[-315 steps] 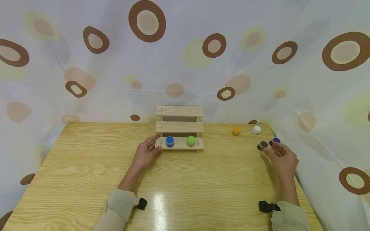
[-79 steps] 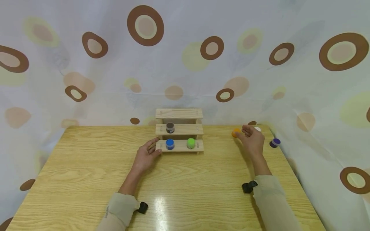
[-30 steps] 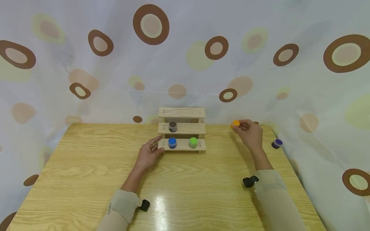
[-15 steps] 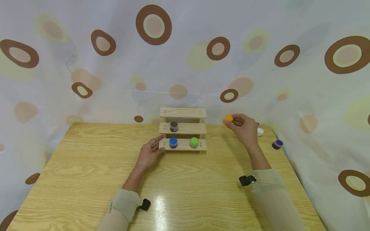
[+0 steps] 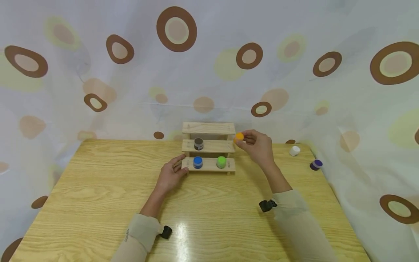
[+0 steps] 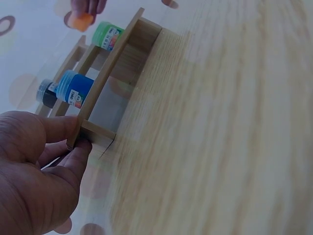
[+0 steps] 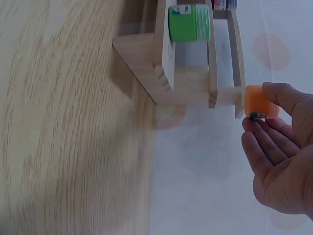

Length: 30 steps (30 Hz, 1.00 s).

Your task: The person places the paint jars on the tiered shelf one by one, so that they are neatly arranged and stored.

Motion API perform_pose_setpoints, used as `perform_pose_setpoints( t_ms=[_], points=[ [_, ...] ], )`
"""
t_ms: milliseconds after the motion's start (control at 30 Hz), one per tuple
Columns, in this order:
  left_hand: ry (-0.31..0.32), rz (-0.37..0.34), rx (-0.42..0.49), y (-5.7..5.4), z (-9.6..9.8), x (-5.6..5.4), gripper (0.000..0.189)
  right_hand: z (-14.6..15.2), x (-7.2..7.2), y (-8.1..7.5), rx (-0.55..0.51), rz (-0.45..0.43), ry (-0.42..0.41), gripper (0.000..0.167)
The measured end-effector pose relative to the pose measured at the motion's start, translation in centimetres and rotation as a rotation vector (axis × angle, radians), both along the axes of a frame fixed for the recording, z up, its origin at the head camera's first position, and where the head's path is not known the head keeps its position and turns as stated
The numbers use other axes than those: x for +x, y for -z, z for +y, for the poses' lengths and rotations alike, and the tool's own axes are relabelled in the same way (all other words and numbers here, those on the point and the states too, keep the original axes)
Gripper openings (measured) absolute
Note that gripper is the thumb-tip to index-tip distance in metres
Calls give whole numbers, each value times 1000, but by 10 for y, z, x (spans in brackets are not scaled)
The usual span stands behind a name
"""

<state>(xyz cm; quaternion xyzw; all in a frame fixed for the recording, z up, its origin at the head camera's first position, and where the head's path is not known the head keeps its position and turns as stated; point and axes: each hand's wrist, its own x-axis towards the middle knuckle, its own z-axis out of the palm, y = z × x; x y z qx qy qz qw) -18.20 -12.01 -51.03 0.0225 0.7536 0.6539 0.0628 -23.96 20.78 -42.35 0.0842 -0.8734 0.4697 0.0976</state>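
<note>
So the orange jar [image 7: 255,102] is up in the air just beside the right end of the little wooden rack [image 5: 209,127]; can't tell if it's touching the wood. The right hand [image 5: 260,149] has it in a pinch, thumb on one side and fingertips on the other, with the hand only partway closed. The left hand [image 5: 168,178] has the left end of the lowest shelf pinched between thumb and fingers.

Handling-wise, the jar looks like small stiff plastic, so probably light, not fragile, maybe a bit slippery on the smooth sides. Best hold is probably that same pinch across the round wall, leaving the base free. The rack looks light too and might skid if bumped, so gripping its end makes sense. Blue jar [image 5: 198,162] and green jar [image 7: 188,23] sit on the bottom shelf, dark jar [image 5: 198,144] on the middle one.
</note>
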Motion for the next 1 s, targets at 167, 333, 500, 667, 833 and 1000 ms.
perform_pose_setpoints(
  t_ms=[167,333,500,667,833,1000],
  points=[
    [2,-2,-13,1,-1,0,60,-15,-1,3,5,5,-25,37],
    [5,-7,-15,2,-1,-1,60,-29,-1,6,-15,-4,-51,37],
    [8,4,-27,3,-1,-1,60,-40,-6,14,-33,-24,-84,38],
    [8,14,-4,5,-1,-1,60,-48,-8,19,-12,-44,-97,37],
    [13,15,10,5,0,0,59,-51,-7,21,16,-37,-91,36],
    [6,22,16,7,0,-2,59,-52,-6,22,4,-39,-81,37]
  ],
)
